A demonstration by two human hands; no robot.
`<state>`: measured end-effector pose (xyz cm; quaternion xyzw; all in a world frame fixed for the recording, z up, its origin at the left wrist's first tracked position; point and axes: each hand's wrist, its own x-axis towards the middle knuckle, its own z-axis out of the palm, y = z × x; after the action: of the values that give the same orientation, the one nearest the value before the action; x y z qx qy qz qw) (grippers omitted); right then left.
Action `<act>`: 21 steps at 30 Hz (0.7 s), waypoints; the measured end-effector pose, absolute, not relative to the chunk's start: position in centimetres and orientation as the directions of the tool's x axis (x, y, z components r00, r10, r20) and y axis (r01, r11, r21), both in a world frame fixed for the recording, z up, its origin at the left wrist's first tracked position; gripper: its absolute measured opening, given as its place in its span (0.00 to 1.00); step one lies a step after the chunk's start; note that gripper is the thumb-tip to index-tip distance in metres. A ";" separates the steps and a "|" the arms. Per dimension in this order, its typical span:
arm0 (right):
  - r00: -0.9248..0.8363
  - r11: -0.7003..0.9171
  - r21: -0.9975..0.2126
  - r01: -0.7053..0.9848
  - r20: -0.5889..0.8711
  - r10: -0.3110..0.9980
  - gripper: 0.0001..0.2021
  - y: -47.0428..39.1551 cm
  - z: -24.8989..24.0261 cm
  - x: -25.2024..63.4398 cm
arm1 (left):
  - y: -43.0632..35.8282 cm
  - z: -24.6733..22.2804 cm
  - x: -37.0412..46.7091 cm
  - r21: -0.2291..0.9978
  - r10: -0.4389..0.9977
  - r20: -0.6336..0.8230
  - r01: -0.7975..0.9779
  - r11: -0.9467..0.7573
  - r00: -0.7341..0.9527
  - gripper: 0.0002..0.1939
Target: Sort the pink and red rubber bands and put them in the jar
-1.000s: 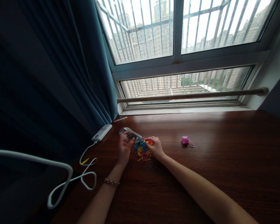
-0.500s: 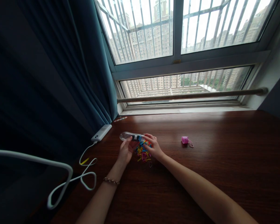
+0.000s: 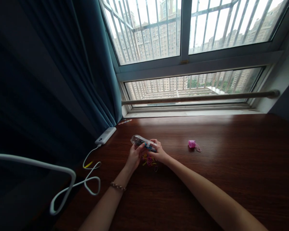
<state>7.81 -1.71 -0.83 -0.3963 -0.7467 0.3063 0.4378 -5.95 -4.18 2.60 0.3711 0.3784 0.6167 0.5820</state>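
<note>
A clear plastic bottle (image 3: 137,140) lies tilted between my two hands, its rounded end to the left and its other end lower on the right. My left hand (image 3: 135,156) holds it from below, with the thumb along its side. Around the right end, my right hand (image 3: 160,154) has its fingers closed. Something dark and some blue shows through the plastic. Beneath the bottle, a small pile of colourful rubber bands (image 3: 149,160) rests on the table, partly covered by the hands. One loose band (image 3: 156,168) lies just in front of the pile.
A pink cap with a loop (image 3: 192,144) sits to the right on the brown wooden table (image 3: 221,173). At the left, a white power bank (image 3: 106,136) connects to a looping white cable (image 3: 86,179). A blue curtain (image 3: 96,80) hangs on the left, and a barred window stands behind.
The bottle has shifted right and tipped, its right end now lower and in my right hand's grasp. My left hand has moved right with it. More of the pile is covered.
</note>
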 end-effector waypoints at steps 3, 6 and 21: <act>-0.317 0.502 -0.817 0.285 0.414 0.853 0.17 -1.6 -0.5 7.9 | -4.0 2.7 -6.2 0.887 0.999 0.003 -0.461 -0.023 -0.042 0.16; -0.326 0.525 -0.813 0.253 0.439 0.837 0.14 -1.6 -0.3 8.1 | -3.6 2.7 -6.8 0.864 0.997 0.005 -0.502 -0.040 -0.071 0.14; -0.158 0.409 -0.912 0.018 0.402 0.902 0.09 -1.1 -0.6 8.1 | -3.4 2.3 -6.9 0.903 0.967 0.159 -0.366 -0.223 -0.198 0.16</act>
<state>8.09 -1.12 -0.58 -0.3581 -0.6419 0.4087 0.5410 -6.87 -3.44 2.33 0.3959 0.3795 0.6743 0.4945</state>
